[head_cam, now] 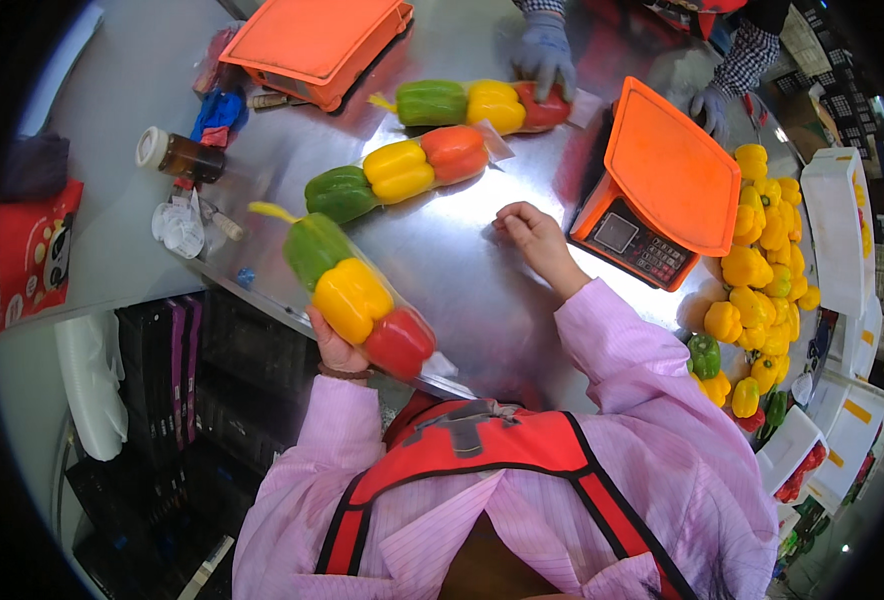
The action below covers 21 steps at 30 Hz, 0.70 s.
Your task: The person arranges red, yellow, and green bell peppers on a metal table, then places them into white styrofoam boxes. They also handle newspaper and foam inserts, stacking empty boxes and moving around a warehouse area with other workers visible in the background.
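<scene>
My left hand grips a clear bag of three bell peppers, green, yellow and red in a row, its twisted yellow end pointing away to the upper left. The bag is tilted above the table's near edge. My right hand is over the metal table with fingers curled together; nothing shows in it. Beyond, a second bagged trio lies on the metal, with an orange-red pepper at its right end. A third bagged trio lies farther back, under another person's gloved hand.
An orange-topped digital scale stands right of my right hand. Behind it rests the co-worker's other gloved hand. Loose yellow peppers are heaped at the right. Another orange scale and a brown jar occupy the left side.
</scene>
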Each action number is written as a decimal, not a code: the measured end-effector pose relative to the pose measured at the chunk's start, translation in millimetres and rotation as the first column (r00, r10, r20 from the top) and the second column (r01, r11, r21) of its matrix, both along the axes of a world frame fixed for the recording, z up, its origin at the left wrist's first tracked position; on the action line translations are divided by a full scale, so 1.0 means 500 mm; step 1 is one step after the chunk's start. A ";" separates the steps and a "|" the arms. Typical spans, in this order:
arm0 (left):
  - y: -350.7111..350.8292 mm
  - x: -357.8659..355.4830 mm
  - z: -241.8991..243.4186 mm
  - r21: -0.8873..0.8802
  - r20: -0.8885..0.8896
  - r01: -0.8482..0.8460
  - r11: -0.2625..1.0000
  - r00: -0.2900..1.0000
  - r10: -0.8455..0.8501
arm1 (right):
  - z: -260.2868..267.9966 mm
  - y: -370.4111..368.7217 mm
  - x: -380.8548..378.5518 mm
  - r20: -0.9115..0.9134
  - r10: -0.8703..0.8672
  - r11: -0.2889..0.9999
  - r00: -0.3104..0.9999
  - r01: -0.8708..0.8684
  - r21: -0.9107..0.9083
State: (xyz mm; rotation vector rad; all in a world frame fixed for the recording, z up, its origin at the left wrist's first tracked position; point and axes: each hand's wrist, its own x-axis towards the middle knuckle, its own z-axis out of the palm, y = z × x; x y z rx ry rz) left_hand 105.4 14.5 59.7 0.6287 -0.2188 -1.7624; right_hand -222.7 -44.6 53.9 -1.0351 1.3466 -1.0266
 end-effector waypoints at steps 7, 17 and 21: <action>-0.078 -0.021 -0.012 0.135 0.103 -0.305 0.943 0.951 0.293 | -0.029 0.063 0.017 -0.068 0.071 0.991 0.995 -0.063 0.115; -0.022 -0.089 0.064 0.374 0.344 0.397 0.838 0.780 -0.522 | -0.027 -0.081 -0.062 -0.309 -0.164 0.985 0.937 0.137 -0.107; -0.023 -0.047 0.031 0.420 0.448 0.094 0.903 0.844 -0.296 | -0.042 -0.216 -0.029 -0.021 -0.168 0.985 0.986 0.169 0.033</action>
